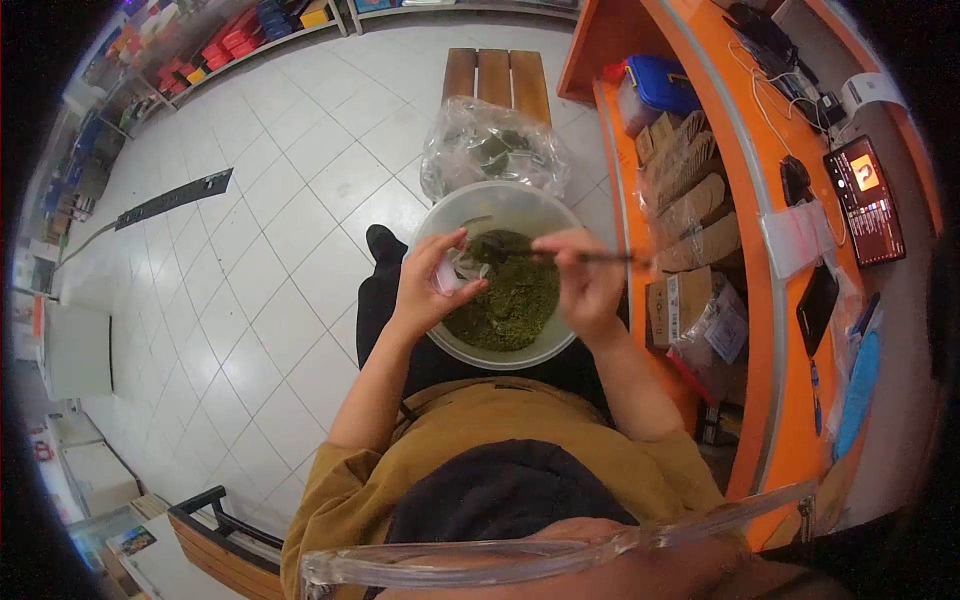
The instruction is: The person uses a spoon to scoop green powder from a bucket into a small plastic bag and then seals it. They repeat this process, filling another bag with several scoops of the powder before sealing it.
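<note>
A round translucent tub (462, 347) rests at my lap, with a green crumbly mass (515, 305) inside. Over the tub's left side, my left hand (437, 278) holds a small clear plastic bag (463, 268) with its fingers curled round it. My right hand (585, 275) grips a dark, long-handled utensil (615, 257) above the right rim. The utensil's tip, with green stuff on it, is at the bag's opening; its exact shape is blurred. Just beyond the tub lies a large clear plastic bag (540, 160) with something green in it.
A slatted wooden bench (495, 75) stands ahead. On the right is an orange counter (745, 120) with cables, a lit screen (865, 200) and a dark phone (817, 308); its shelf holds a blue-lidded box (662, 85) and cardboard pieces. A wooden chair (225, 555) is behind left.
</note>
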The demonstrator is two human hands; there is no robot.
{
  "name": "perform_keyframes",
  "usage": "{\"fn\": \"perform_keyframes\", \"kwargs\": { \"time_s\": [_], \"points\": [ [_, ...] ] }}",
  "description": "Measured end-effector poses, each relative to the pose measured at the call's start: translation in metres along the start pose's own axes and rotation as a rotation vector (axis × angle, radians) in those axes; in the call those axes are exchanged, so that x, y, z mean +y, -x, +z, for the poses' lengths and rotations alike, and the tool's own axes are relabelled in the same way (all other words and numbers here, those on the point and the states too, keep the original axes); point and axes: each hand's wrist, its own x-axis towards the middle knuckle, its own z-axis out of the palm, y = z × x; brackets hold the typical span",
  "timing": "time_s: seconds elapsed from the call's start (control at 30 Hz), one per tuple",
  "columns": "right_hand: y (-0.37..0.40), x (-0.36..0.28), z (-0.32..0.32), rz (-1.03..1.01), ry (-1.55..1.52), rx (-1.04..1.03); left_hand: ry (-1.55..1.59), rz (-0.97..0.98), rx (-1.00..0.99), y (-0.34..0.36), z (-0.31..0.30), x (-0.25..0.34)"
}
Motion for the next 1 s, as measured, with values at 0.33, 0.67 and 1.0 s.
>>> {"fn": "perform_keyframes", "kwargs": {
  "time_s": [0.33, 0.67, 1.0],
  "points": [
    [0.005, -0.01, 0.0, -0.219, -0.1, -0.11, 0.053, -0.072, 0.008, -0.003, -0.001, 0.006],
    [0.016, 0.005, 0.037, 0.181, 0.24, -0.283, -0.093, 0.051, 0.057, 0.002, 0.001, 0.01],
    [0.016, 0.014, 0.022, 0.181, 0.158, -0.213, 0.118, -0.057, 0.137, 0.002, -0.001, 0.005]
  ]
}}
